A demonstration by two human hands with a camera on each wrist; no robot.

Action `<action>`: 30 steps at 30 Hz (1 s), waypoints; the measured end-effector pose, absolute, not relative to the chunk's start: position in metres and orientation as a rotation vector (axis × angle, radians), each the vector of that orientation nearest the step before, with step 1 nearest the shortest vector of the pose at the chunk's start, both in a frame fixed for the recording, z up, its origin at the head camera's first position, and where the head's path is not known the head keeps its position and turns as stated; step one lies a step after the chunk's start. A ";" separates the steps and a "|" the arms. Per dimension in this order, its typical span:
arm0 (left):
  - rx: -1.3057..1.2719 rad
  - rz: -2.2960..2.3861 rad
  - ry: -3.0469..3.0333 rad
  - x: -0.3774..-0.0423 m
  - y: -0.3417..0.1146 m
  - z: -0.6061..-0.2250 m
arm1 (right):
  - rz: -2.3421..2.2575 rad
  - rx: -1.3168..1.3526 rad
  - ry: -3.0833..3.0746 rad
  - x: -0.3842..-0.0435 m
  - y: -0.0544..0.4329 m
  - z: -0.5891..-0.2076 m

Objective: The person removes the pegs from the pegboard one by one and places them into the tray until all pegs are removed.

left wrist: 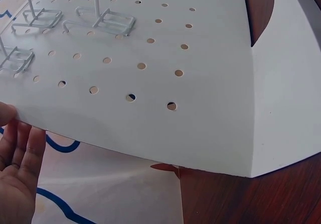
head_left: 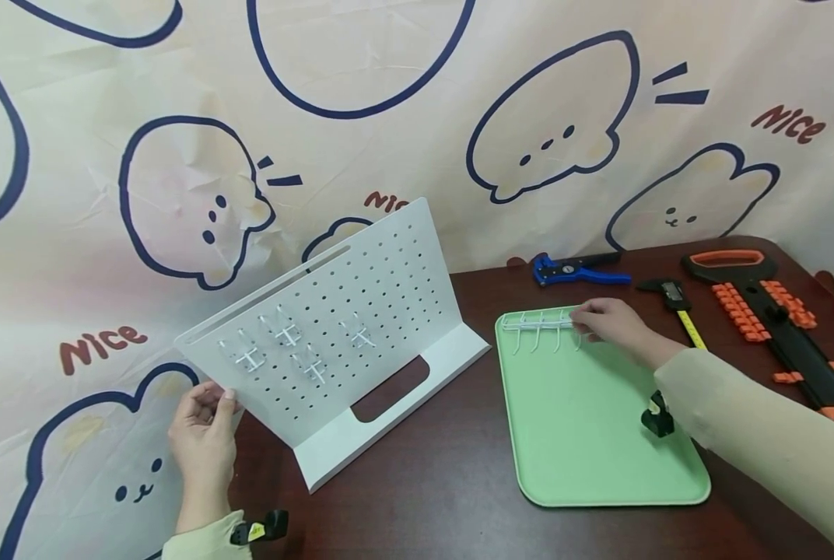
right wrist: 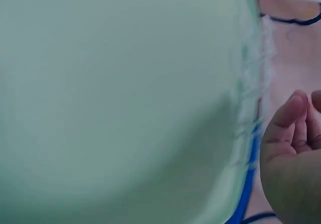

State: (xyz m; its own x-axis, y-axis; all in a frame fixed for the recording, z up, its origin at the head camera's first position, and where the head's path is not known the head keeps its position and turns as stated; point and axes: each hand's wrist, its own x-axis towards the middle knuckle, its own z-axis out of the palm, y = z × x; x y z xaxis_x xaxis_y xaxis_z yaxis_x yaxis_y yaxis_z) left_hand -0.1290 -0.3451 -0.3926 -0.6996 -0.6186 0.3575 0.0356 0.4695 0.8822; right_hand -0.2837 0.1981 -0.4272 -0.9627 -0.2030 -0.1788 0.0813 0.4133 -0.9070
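A white perforated board (head_left: 389,280) with a folded foot stands at an angle on the dark table. My left hand (head_left: 203,435) holds its left edge, thumb on the front face and fingers behind. Several small white wire hooks (head_left: 314,367) are fixed in the holes. At right, a white wire rack with a row of hooks (head_left: 539,323) lies along the far end of a green tray (head_left: 599,435). My right hand (head_left: 616,327) is over its right end, fingers bent and relaxed. The right wrist view is blurred and shows nothing between the visible fingers (right wrist: 291,108).
Behind the tray lies a blue-handled tool (head_left: 578,271). A digital caliper (head_left: 672,295) and a yellow strip (head_left: 690,327) are to its right. Farther right is a black and orange tool holder (head_left: 774,319). A printed cloth (head_left: 389,155) hangs behind the table.
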 end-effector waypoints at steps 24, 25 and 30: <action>0.469 -1.247 -2.078 -0.130 -0.347 -0.396 | -1.870 -0.398 1.558 -0.265 -0.082 -0.321; 0.469 -1.246 -2.077 -0.130 -0.346 -0.395 | -1.869 -0.382 1.550 -0.263 -0.089 -0.320; 0.468 -1.227 -2.066 -0.129 -0.345 -0.394 | -1.861 -0.294 1.510 -0.252 -0.121 -0.320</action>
